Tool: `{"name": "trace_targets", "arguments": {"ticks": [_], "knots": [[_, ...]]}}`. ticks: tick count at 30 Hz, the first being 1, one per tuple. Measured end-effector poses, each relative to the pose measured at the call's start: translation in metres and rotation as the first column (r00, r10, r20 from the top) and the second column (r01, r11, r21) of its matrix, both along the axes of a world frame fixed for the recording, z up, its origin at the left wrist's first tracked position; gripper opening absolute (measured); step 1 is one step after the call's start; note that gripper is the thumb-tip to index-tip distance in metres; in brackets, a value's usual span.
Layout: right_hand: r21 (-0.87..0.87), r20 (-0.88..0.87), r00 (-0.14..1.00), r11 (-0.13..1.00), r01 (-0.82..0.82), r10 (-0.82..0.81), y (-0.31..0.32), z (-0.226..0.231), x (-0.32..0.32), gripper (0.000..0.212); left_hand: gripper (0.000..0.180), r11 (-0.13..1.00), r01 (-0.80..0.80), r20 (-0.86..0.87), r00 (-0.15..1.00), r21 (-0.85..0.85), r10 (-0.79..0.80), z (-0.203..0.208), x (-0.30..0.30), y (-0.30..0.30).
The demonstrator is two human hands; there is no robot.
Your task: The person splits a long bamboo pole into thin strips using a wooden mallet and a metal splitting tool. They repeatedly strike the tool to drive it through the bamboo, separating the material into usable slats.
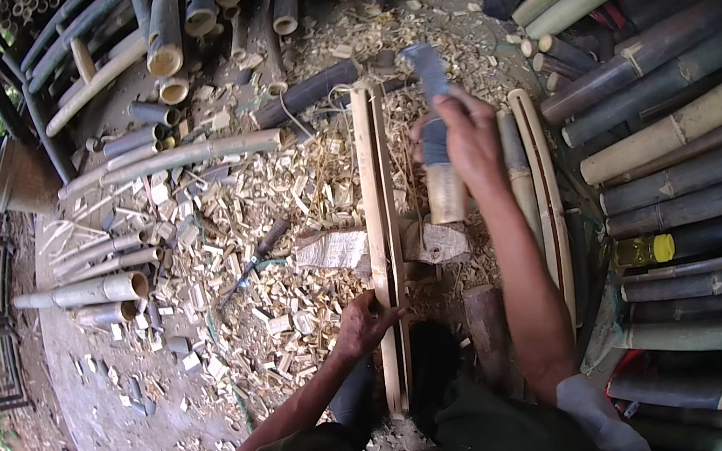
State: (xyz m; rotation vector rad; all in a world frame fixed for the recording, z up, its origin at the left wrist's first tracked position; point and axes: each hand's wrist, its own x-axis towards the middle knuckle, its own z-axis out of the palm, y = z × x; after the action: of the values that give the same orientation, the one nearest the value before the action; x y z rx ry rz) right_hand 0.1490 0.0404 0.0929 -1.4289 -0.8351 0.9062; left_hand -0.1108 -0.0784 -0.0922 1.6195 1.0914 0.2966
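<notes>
Gripping a long pale split bamboo slat near its lower end, the left hand sits closed around it at lower centre of the frame. The slat runs upright through the middle, resting across a grey wooden chopping block. The right hand, right of centre, is clenched on the handle of a broad dark chopping blade raised above the slat. Pale bamboo chips litter the ground at left; a yellow-capped bottle of yellowish liquid lies among dark bamboo poles at right.
</notes>
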Motion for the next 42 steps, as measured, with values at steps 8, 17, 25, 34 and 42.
{"name": "trace_targets", "arguments": {"ticks": [8, 17, 25, 34, 42], "knots": [[-0.297, -0.280, 0.938, 0.910, -0.288, 0.205, -0.162, -0.067, -0.071, 0.029, 0.043, 0.953, -0.106, 0.222, 0.960, -0.283, 0.172, -0.010, -0.007, 0.000], [-0.447, -0.389, 0.911, 0.837, -0.315, 0.136, -0.213, -0.089, -0.087, 0.026, 0.047, 0.985, -0.142, -0.207, 0.965, 0.098, 0.160, 0.014, 0.016, -0.007], [-0.420, -0.452, 0.876, 0.826, -0.376, 0.169, -0.201, -0.108, -0.069, 0.027, 0.043, 0.991, -0.085, -0.274, 0.956, 0.101, 0.110, 0.019, 0.015, -0.004], [-0.449, -0.461, 0.839, 0.740, -0.501, 0.288, -0.171, -0.112, -0.046, 0.027, 0.047, 0.992, -0.101, -0.254, 0.960, 0.072, 0.117, 0.010, 0.018, 0.000], [-0.303, -0.374, 0.913, 0.908, -0.289, 0.166, -0.181, -0.119, -0.067, 0.017, 0.051, 0.993, -0.097, -0.316, 0.942, 0.075, 0.116, 0.021, 0.019, -0.003]]}}
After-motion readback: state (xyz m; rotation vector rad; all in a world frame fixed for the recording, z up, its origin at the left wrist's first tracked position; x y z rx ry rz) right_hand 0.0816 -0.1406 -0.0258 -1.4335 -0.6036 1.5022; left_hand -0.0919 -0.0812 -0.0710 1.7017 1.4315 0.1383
